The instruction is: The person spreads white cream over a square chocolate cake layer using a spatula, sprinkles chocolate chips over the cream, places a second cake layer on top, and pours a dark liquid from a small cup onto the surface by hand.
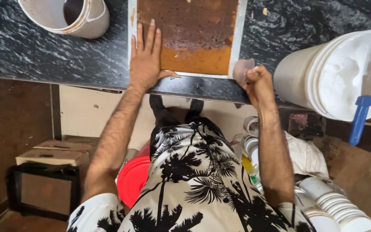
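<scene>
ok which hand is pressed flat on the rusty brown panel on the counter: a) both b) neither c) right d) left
d: the left hand lies flat, fingers spread, on the brown panel, while the right hand is off its corner, closed around a small pinkish piece.

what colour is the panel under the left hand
Rusty brown panel with an orange strip near its edge; head view.

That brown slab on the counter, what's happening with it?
A person stands at a dark stone counter, seen from above. The left hand lies flat on a brown, rusty-looking panel with a pale frame, at its near left corner. The right hand grips a small pinkish pad just off the panel's near right corner. White buckets stand to the right, another sits at the far left.
</scene>
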